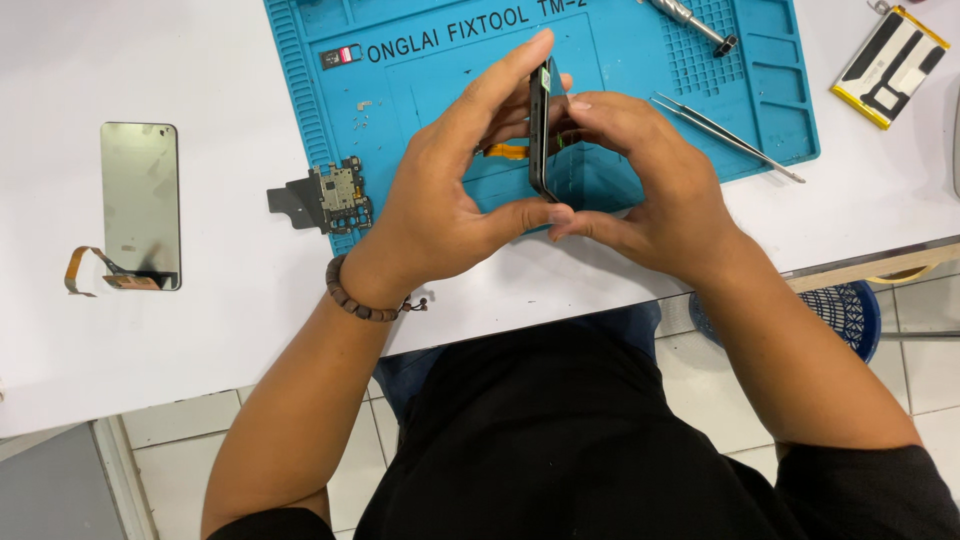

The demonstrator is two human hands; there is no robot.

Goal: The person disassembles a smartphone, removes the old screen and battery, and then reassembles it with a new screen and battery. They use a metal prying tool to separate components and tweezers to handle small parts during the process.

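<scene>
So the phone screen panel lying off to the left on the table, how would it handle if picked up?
The screen panel looks thin and flat, so probably light yet fragile if bent. Its glossy face suggests it may slip. The orange ribbon cable curling from its lower corner looks floppy and could snag.

Phone frame point(541, 130): dark, glossy edge, likely metal.
Repair mat point(640, 90): blue, matt, rubbery.
Tweezers point(728, 137), at 3 o'clock: bright polished metal.
Screen panel point(140, 205), at 9 o'clock: glossy glass.
Bracelet point(356, 298): brown wooden beads.
Table point(200, 330): smooth, white.
</scene>
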